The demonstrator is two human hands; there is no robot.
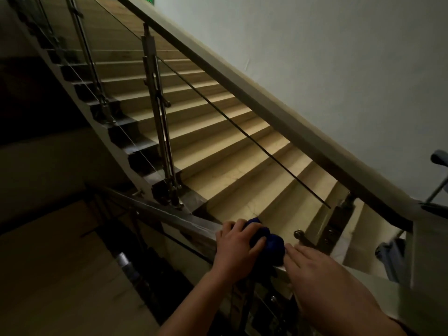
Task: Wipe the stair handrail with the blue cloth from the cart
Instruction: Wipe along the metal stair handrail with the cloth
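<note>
Dim stairwell w/ beige stairs (218,151) rising far left, pale wall (339,57) at right. Blue cloth (269,241) sits bunched on near handrail (174,214), low center. Left hand (236,248) grips cloth, fingers curled over it & rail. Right hand (315,265) just right of it, fingers flat & together, tips touching cloth edge. Cart (436,190) partly visible at right edge.

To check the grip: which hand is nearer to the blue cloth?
Left. The left hand lies on the blue cloth on the handrail; the right hand is just beside it, fingers flat.
</note>
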